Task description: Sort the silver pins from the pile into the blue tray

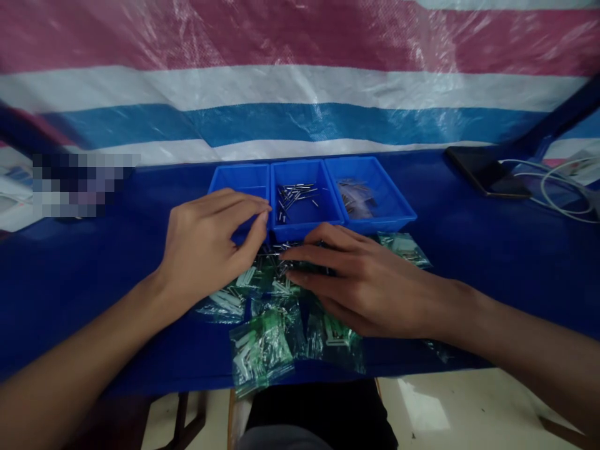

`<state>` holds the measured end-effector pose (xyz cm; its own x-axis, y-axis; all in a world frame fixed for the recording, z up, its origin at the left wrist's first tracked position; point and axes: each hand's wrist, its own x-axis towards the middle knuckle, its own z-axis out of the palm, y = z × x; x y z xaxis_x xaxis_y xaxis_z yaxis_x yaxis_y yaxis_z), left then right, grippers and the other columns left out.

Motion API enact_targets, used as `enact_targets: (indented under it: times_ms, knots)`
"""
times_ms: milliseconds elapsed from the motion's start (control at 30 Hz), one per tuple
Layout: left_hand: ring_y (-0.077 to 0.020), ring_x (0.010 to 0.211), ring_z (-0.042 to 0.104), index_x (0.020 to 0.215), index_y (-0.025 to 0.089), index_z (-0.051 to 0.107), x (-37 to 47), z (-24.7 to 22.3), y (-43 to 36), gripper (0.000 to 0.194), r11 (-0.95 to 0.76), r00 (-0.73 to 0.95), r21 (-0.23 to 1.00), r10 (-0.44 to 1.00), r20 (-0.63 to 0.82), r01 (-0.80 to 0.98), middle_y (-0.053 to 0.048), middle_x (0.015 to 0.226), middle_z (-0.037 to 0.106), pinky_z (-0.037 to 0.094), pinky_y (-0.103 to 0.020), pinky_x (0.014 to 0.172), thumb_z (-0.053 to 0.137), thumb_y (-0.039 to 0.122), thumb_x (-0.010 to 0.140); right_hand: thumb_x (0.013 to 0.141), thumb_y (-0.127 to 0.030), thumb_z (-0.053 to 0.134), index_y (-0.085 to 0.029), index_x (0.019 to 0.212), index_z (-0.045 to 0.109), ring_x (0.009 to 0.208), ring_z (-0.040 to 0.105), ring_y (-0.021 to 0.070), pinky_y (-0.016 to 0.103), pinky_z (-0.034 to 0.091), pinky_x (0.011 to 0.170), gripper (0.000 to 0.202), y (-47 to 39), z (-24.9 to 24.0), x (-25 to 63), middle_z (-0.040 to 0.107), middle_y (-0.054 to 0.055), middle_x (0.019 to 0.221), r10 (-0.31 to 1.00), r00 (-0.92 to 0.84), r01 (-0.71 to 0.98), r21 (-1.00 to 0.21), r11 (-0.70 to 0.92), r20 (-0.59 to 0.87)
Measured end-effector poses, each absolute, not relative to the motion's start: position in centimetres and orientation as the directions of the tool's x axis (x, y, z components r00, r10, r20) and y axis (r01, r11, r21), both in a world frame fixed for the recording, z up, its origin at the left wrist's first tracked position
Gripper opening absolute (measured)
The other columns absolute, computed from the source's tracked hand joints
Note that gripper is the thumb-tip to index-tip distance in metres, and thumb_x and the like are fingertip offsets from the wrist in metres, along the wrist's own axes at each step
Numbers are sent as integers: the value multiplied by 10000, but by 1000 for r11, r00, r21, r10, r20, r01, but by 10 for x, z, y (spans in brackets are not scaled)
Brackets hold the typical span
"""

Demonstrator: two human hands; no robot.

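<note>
My left hand [213,234] is over the left blue bin [241,178], thumb and fingertips pinched together at its right wall. Whatever lies in that pinch is too small to make out. My right hand [360,275] reaches in from the right, fingers stretched out and slightly apart. Its fingertips touch a pile of small metal screws [281,265] in front of the middle bin. Some of the pile is hidden beneath the hand. Around both hands lie several small clear-green plastic bags [262,350] with white plastic pieces and metal parts inside.
The middle blue bin [304,228] holds loose metal screws or pins. In the right blue bin [394,200] are small clear packets. A dark flat device [487,175] and white cable [546,187] lie at the back right of the blue table [159,356]. Striped plastic sheeting [300,119] hangs behind.
</note>
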<state>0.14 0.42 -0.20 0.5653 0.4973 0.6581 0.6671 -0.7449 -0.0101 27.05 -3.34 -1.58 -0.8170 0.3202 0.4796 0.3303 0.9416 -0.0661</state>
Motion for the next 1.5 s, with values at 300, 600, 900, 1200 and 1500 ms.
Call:
enact_targets:
  times_ms: [300, 600, 900, 1200, 1500]
  knots:
    - [-272, 997, 881, 1107, 270, 829, 1, -3, 4, 210, -756, 564, 15, 501, 656, 654, -8, 1139, 895, 734, -451, 819, 625, 225, 1130, 1126, -65, 555, -26, 1296, 804, 1149, 749, 323, 517, 727, 965, 304, -33, -15, 269, 822, 228, 1313, 331, -781, 323, -110, 940, 529]
    - [-268, 974, 886, 1098, 218, 803, 2, -2, 6, 192, -776, 590, -27, 456, 667, 631, -41, 1114, 896, 731, -440, 777, 617, 208, 1145, 1119, 7, 576, -187, 1229, 818, 1106, 843, 233, 382, 744, 903, 330, -30, -12, 278, 866, 129, 1191, 386, -636, 362, -183, 914, 668]
    - [-257, 1014, 882, 1099, 256, 806, 2, 0, 3, 228, -755, 584, -13, 497, 642, 656, -8, 1161, 895, 740, -441, 871, 587, 243, 1163, 1017, -161, 860, -208, 998, 849, 738, 815, 121, 199, 679, 641, 52, -28, 10, 283, 857, -20, 864, 750, -529, 56, -866, 497, 396]
    - [-273, 1016, 882, 1110, 297, 830, 3, -1, 3, 243, -743, 578, 2, 523, 627, 669, 2, 1174, 893, 755, -468, 854, 595, 249, 1148, 1084, -194, 770, -292, 1334, 826, 981, 867, 200, 314, 740, 746, 275, -26, 0, 283, 892, 35, 1243, 843, -361, 33, -898, 438, 398]
    - [-261, 1032, 883, 1118, 273, 810, 2, -3, 4, 225, -756, 581, -16, 489, 651, 655, -17, 1172, 894, 746, -442, 864, 593, 231, 1159, 1097, -3, 621, -88, 1223, 828, 1001, 794, 280, 427, 712, 845, 256, -33, -21, 269, 860, 148, 1109, 357, -749, 385, -72, 920, 559]
